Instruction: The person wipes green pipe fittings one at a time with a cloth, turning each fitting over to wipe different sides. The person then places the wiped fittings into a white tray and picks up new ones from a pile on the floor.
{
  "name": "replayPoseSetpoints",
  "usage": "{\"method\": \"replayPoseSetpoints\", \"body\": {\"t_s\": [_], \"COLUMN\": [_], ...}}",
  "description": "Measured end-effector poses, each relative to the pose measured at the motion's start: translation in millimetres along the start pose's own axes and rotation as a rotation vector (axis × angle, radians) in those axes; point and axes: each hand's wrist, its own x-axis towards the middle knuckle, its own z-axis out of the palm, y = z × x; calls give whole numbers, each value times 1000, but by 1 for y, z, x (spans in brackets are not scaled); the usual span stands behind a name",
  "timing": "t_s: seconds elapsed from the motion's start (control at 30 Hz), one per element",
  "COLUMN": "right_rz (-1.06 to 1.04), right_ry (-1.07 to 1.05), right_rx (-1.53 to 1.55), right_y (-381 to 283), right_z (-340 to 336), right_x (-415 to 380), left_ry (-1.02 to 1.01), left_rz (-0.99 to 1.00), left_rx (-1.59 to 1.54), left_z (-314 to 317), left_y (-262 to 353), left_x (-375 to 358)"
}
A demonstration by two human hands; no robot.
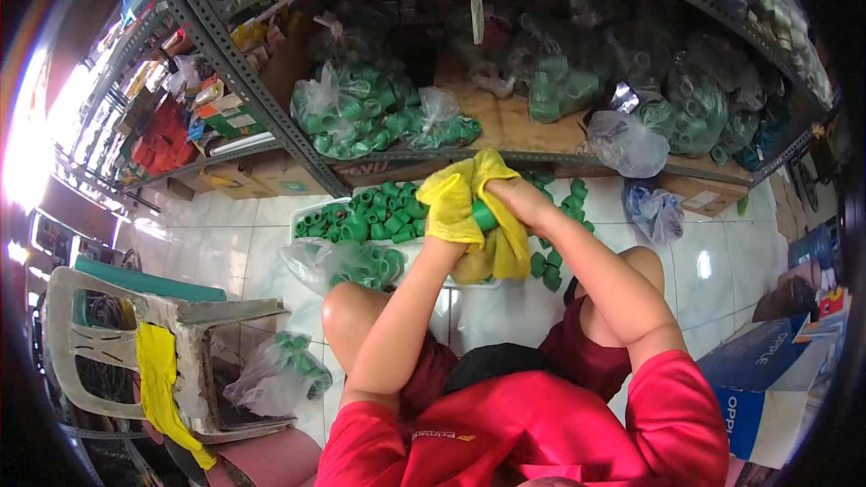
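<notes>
My left hand [456, 212] is wrapped in the yellow cloth [505, 248], its fingers covered. Between my hands, partly inside the cloth, is a green pipe fitting [484, 215]. On the right side of it, my right hand [516, 198] grips the cloth around the fitting, with its fingertips hidden in the folds. Below and beyond my hands, a white tray [296, 227] on the floor holds several green fittings [374, 216]. An open clear bag of green fittings [365, 263] lies at the tray's near left edge.
Loose green fittings [552, 266] lie on the tiles to the right. A metal shelf [298, 140] with bagged fittings [347, 108] stands ahead. At left is a worn plastic chair [90, 343] beside another bag [275, 374]; a blue-and-white box [762, 379] is at right.
</notes>
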Motion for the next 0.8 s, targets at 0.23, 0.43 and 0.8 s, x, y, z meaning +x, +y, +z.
{"method": "replayPoseSetpoints", "body": {"t_s": [0.23,0.43,0.8], "right_rz": [168,-479,-160], "right_ry": [-108,21,207], "right_rx": [293,-41,813], "right_y": [20,5,4], "right_z": [6,6,-30], "right_x": [11,2,21], "left_ry": [106,-264,132], "left_rz": [72,-726,-483], "left_rx": [-64,-1841,350], "left_z": [-15,-9,-90], "left_y": [8,-10,-21], "left_x": [-8,-10,-3]}}
